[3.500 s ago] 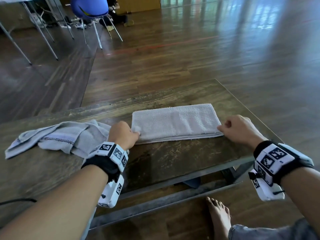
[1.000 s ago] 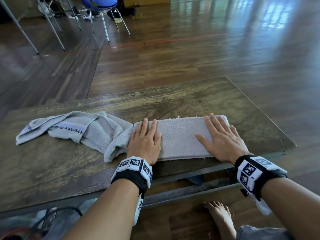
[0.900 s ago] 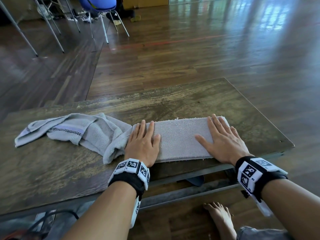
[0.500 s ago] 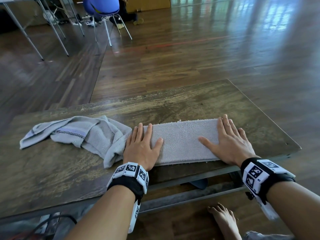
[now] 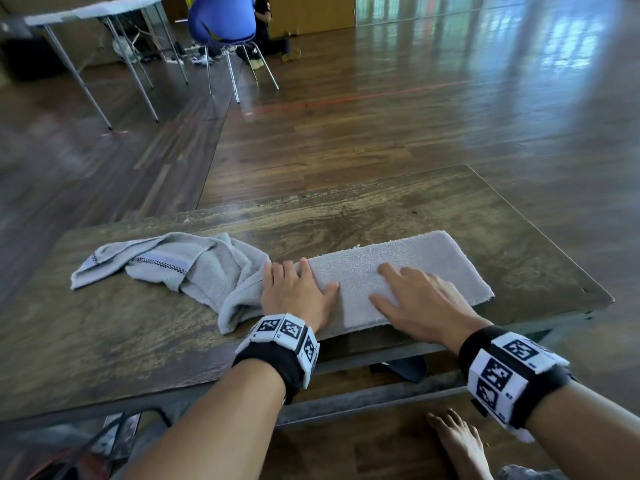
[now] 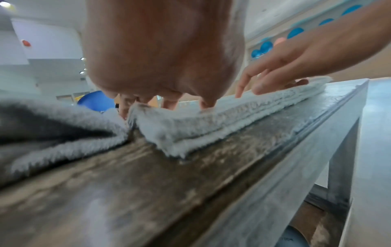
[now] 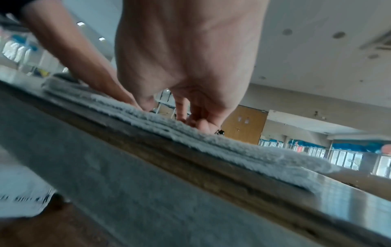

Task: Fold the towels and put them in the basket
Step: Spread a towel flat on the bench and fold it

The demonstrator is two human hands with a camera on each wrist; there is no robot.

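Note:
A folded grey towel lies as a long strip near the front edge of the wooden table. My left hand rests flat on its left end, fingers straight. Flat on the strip's middle lies my right hand, fingers spread. The left wrist view shows the stacked layers of the folded towel under my left hand with my right hand beyond. In the right wrist view my right hand touches the folded towel. A second, crumpled grey towel with a checked band lies to the left. No basket is in view.
The table's right end lies bare past the strip. A blue chair and a metal-legged table stand far back on the wooden floor. My bare foot is under the table's front. Cables lie at the lower left.
My right hand slid left from the towel's right end to its middle. The left hand stays on the left end. Earlier both hands pinched the towel's near corners, then flattened on it.

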